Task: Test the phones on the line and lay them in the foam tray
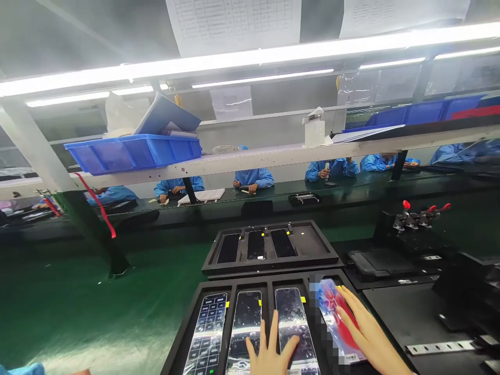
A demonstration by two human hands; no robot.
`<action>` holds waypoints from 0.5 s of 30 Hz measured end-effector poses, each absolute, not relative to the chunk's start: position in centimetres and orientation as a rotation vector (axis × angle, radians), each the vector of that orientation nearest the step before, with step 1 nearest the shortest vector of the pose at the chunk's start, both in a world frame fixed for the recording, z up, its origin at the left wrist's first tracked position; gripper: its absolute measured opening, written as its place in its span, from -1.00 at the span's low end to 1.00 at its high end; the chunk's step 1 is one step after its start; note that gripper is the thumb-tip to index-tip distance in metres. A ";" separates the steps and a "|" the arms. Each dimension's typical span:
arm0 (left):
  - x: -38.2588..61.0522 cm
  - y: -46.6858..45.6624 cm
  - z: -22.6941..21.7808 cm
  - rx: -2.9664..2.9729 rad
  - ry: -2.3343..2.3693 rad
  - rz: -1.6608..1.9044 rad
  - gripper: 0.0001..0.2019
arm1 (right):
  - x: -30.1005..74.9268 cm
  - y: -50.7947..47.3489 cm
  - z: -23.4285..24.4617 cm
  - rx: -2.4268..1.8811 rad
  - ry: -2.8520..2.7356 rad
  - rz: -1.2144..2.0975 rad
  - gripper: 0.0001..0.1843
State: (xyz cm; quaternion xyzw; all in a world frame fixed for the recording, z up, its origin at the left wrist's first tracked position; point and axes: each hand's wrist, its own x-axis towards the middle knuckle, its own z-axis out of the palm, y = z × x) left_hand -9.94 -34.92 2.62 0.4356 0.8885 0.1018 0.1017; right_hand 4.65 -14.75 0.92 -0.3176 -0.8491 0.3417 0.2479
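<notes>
My right hand (369,333) lies across a smartphone with a colourful screen (336,317), its fingers wrapped over the phone's right edge. The phone sits tilted in the fourth slot of a black tray (269,284). My left hand (269,351), fingers spread, rests at the near edge between two glass-fronted phones (245,325) (292,323). A third phone (206,333) with an icon-filled screen lies to their left. Beyond, a second black tray (269,264) carries several dark-screened phones, with small yellow tags beside them.
Green bench surface (97,302) spreads left of the trays. Black fixtures (378,263) with red-handled clamps (422,214) stand to the right. Overhead, a shelf holds a blue plastic bin (133,153) and a white bottle (314,133). Co-workers in blue smocks (253,178) sit across the bench.
</notes>
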 end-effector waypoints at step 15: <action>-15.1 -37.4 1.7 1.096 3.010 0.190 -0.54 | 6.2 -16.8 0.2 -0.869 -2.393 0.696 -0.54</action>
